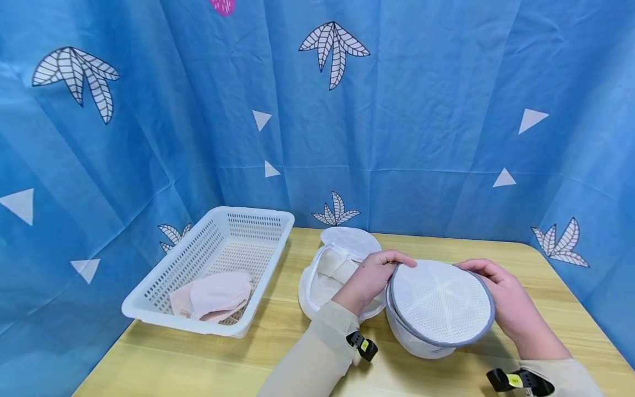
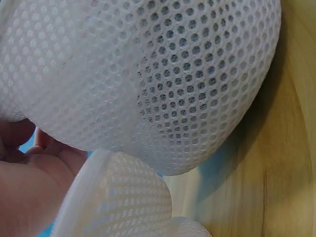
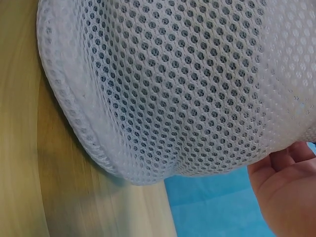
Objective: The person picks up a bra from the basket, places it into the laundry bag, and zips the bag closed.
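Observation:
A round white mesh laundry bag with a grey rim stands on the table, its top tilted toward me. My left hand grips its rim at the upper left. On the far right side, my right hand holds the rim, with some fingertips hidden behind the bag. Both wrist views show the mesh wall close up, with part of the left hand and the right hand at its edge. Beside my left hand sits a second white mesh bag, its lid folded back and pale fabric inside.
A white perforated plastic basket stands on the left of the wooden table. Pale pink folded fabric lies in its near end. A blue patterned curtain hangs behind the table and along both sides.

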`<state>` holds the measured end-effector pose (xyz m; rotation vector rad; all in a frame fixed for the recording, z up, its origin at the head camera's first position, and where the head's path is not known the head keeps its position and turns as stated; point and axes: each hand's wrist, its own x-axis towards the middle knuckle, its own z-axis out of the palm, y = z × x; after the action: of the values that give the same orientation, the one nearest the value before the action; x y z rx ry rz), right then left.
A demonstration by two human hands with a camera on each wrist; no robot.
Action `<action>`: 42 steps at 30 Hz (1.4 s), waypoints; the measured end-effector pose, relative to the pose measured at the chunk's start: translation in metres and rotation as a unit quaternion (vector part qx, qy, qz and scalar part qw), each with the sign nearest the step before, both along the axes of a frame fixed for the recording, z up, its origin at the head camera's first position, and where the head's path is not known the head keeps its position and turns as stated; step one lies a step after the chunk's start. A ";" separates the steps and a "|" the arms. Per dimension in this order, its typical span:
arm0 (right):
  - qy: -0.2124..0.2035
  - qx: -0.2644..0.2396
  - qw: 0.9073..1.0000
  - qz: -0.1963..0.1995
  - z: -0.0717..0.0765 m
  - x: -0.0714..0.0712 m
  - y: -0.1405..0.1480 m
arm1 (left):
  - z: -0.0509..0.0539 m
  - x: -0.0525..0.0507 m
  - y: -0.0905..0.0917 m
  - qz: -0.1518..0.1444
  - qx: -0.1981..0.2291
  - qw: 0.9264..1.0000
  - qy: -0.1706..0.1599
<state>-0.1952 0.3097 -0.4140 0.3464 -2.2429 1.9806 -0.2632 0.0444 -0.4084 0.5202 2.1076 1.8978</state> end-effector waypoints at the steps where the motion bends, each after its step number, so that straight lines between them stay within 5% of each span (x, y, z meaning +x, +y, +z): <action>1: -0.001 0.007 1.000 -0.003 0.000 0.000 0.000 | 0.000 0.000 0.000 0.002 -0.006 1.000 -0.004; 7: 0.005 0.041 0.999 -0.018 -0.007 0.004 0.002 | -0.003 0.007 0.004 0.012 -0.023 0.999 -0.026; 12: 0.004 0.073 0.997 -0.031 -0.012 0.004 0.004 | -0.004 0.007 0.005 0.019 -0.054 0.998 -0.013; 19: -0.015 0.113 0.993 -0.031 -0.009 0.006 0.003 | 0.001 0.007 0.006 -0.035 -0.089 0.993 0.071; 24: -0.021 0.151 0.988 -0.005 0.000 0.007 0.000 | 0.006 0.012 0.015 -0.077 -0.161 0.977 0.113; 27: -0.019 0.170 0.985 0.013 0.004 0.008 -0.003 | 0.007 0.016 0.019 -0.084 -0.229 0.961 0.132; 30: -0.015 0.173 0.984 0.025 0.007 0.008 -0.007 | 0.010 0.018 0.022 -0.086 -0.253 0.952 0.150; 42: -0.021 0.221 0.970 0.103 0.017 0.010 -0.013 | 0.021 0.022 0.027 -0.090 -0.221 0.956 0.168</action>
<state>-0.1853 0.2966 -0.3966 0.6104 -2.7679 1.5563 -0.2408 0.0713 -0.3872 0.9388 2.4927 1.2482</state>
